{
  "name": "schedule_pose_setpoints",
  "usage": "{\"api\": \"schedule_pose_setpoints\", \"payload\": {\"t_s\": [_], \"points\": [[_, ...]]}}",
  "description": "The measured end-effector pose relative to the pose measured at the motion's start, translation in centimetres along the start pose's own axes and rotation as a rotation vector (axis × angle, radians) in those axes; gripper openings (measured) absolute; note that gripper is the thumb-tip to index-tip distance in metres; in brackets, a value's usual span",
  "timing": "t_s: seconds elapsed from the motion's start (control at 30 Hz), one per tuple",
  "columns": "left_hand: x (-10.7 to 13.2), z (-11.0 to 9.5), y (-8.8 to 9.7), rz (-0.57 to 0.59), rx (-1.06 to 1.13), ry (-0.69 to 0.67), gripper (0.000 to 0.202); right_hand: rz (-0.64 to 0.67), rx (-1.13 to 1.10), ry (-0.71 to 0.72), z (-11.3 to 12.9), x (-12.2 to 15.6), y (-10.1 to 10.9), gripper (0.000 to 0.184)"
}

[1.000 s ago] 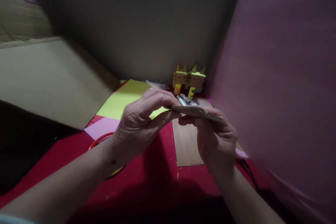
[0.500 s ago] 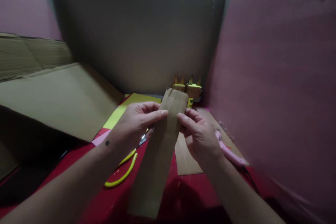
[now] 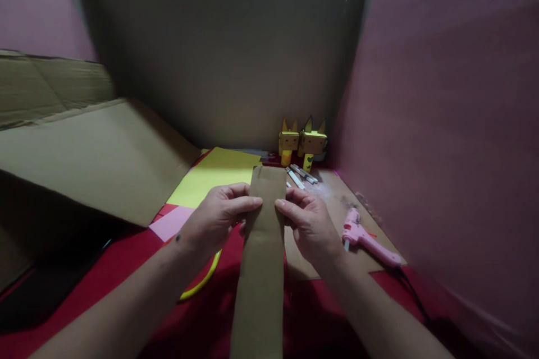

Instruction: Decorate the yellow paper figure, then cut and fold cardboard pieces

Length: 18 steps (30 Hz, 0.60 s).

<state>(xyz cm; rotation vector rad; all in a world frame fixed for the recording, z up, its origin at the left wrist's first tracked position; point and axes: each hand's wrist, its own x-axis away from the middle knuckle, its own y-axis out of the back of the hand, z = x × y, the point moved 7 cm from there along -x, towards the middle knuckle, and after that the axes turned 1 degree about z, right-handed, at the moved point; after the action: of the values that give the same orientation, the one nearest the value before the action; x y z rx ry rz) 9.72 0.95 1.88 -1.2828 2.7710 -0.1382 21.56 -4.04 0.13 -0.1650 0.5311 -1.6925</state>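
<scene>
A long cardboard strip (image 3: 261, 269) runs from the bottom of the view up to between my two hands. My left hand (image 3: 227, 210) pinches its left edge, thumb on the upper face, fingers behind. My right hand (image 3: 305, 219) grips the right edge the same way, a little below the strip's far end. A faint crease crosses the strip near my thumbs. Beneath my left forearm shows the yellow handle of scissors (image 3: 204, 283), mostly hidden. To the right of my right hand lies a pink glue gun (image 3: 366, 240) with its cord.
Yellow paper (image 3: 219, 171) and pink paper (image 3: 172, 223) lie left on the red table (image 3: 202, 328). A cardboard sheet (image 3: 337, 269) lies under the glue gun. Markers (image 3: 304, 174) and two cardboard figures (image 3: 314, 143) are at the back. A big cardboard piece (image 3: 92, 157) leans in from the left.
Both hands have brought the strip's far end lower and nearer, and the strip now points straighter ahead. The markers and glue gun nozzle have come into sight, and the scissors are more covered.
</scene>
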Motion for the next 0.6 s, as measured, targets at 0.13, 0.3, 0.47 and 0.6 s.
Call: {"api": "schedule_pose_setpoints", "payload": {"t_s": [0.13, 0.3, 0.47, 0.6], "points": [[-0.8, 1.1, 1.0, -0.046, -0.059, -0.006, 0.012, -0.030, 0.027, -0.023, -1.4, -1.2, 0.5, 0.018], [-1.5, 3.0, 2.0, -0.066, -0.098, 0.049, 0.017, -0.047, 0.049, -0.064, -2.8, -1.7, 1.1, 0.021], [-1.6, 3.8, 1.8, -0.030, -0.001, 0.074, 0.020, -0.051, 0.057, -0.101, -3.9, -1.4, 2.0, 0.020], [-1.1, 3.2, 1.5, 0.008, 0.074, 0.125, 0.024, -0.038, 0.059, -0.092, -3.6, -1.3, 1.7, 0.016]]}}
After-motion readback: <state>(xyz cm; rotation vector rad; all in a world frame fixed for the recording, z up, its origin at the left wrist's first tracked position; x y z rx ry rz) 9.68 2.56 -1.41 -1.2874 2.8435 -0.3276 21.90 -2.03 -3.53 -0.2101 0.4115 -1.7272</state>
